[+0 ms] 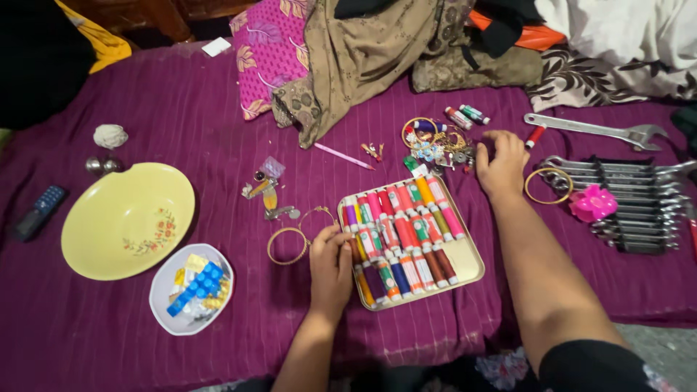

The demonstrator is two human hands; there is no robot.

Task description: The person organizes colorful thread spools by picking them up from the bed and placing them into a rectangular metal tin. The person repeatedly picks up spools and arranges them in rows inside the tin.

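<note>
I see a flat cream tray (465, 263) in the middle of the frame, sitting on a purple cloth (181, 116). It is packed with rows of thread spools (403, 232) in many colours. My left hand (330, 265) rests on the left edge of the tray, fingers curled and touching the spools there. I cannot tell if it pinches one. My right hand (501, 163) is above the tray, fingers bent down onto a little pile of jewellery (435, 145) near the top middle.

Just left of the left hand lies a gold bangle (287, 245). Another gold bangle (548, 185) lies right of the right hand, beside a pink flower clip (592, 203). A row of metal wrenches (632, 203) sits at the right edge, with one big wrench (595, 129) above them.

On the left side I see a yellow plate (127, 218) and a small white bowl (163, 297) with blue and yellow bits inside. A dark phone (40, 210) lies at the far left.
</note>
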